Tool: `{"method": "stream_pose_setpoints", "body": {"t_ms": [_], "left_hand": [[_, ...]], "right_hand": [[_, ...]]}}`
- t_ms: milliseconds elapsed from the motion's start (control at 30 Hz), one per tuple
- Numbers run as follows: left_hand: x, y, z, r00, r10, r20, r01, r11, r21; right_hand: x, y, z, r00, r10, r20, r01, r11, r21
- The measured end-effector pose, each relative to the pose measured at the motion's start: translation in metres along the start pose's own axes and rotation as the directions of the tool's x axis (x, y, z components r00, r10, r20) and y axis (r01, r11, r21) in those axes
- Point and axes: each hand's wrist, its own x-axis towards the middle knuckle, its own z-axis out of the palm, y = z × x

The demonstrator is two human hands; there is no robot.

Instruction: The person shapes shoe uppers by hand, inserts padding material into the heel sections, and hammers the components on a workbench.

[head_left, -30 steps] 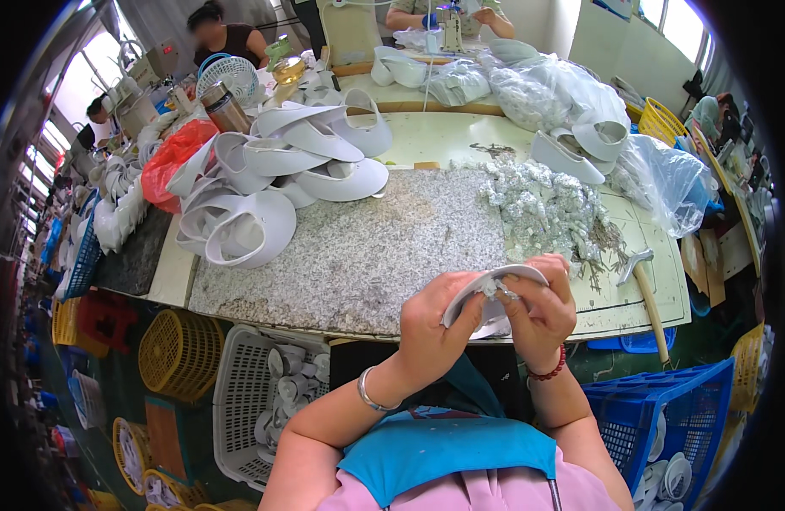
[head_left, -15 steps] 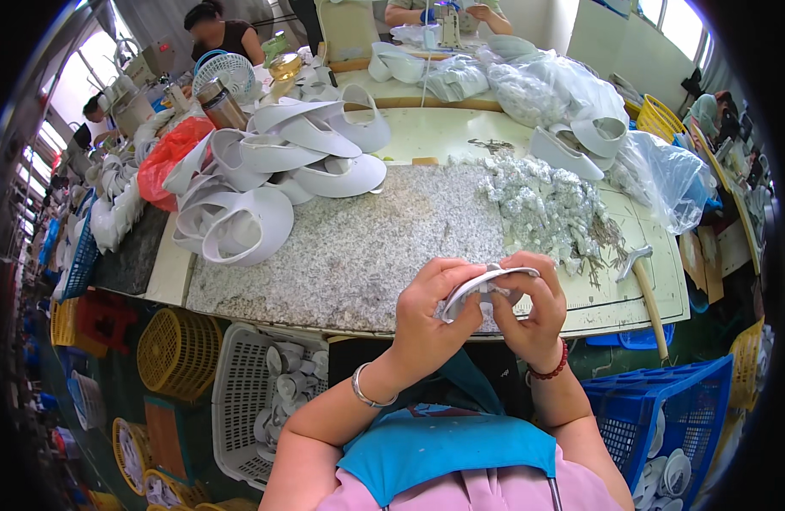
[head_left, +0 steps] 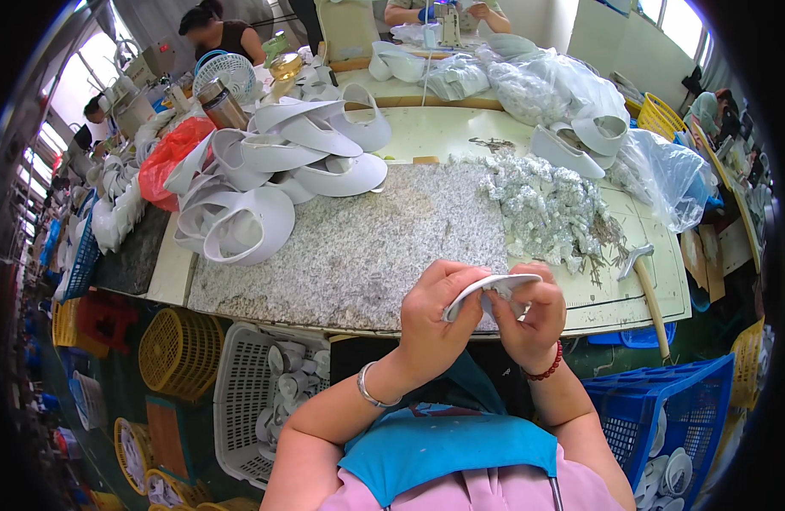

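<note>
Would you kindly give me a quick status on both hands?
Left hand and right hand both gripping white curved strip. Held above granite slab. Nothing obstructing.

Bare granite slab (head_left: 358,247) lies open ahead; white shoe uppers (head_left: 264,170) crowd left, silver trim pile (head_left: 550,209) right

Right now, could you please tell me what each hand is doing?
Left hand: closed on the white strap.
Right hand: closed on the same strap.

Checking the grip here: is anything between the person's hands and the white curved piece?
Nothing visible. Both the left hand and the right hand hold the white curved piece directly, above the near edge of the speckled table.
</note>
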Motion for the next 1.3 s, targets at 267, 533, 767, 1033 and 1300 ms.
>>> {"method": "stream_pose_setpoints", "body": {"t_ms": [267,533,767,1033,1300], "left_hand": [[0.007,-0.012,-0.032,0.772,0.592,0.231,-0.609,0.586,0.534],[-0.038,-0.039,-0.059,0.847,0.034,0.531,-0.365,0.764,0.532],[-0.049,-0.056,-0.041,0.899,0.157,0.409,-0.385,0.728,0.567],[-0.052,-0.051,-0.035,0.949,0.088,0.304,-0.262,0.755,0.601],[-0.050,-0.050,-0.032,0.955,0.069,0.288,-0.240,0.750,0.616]], "right_hand": [[0.012,0.005,-0.018,0.930,-0.277,0.241,0.318,0.936,-0.152],[-0.013,0.006,-0.019,0.738,0.031,0.674,0.161,0.962,-0.220],[-0.026,0.015,-0.003,0.817,0.123,0.563,0.075,0.946,-0.316],[-0.015,0.017,0.002,0.804,0.180,0.567,-0.030,0.964,-0.264],[-0.024,0.007,0.010,0.854,0.167,0.493,0.041,0.922,-0.384]]}}
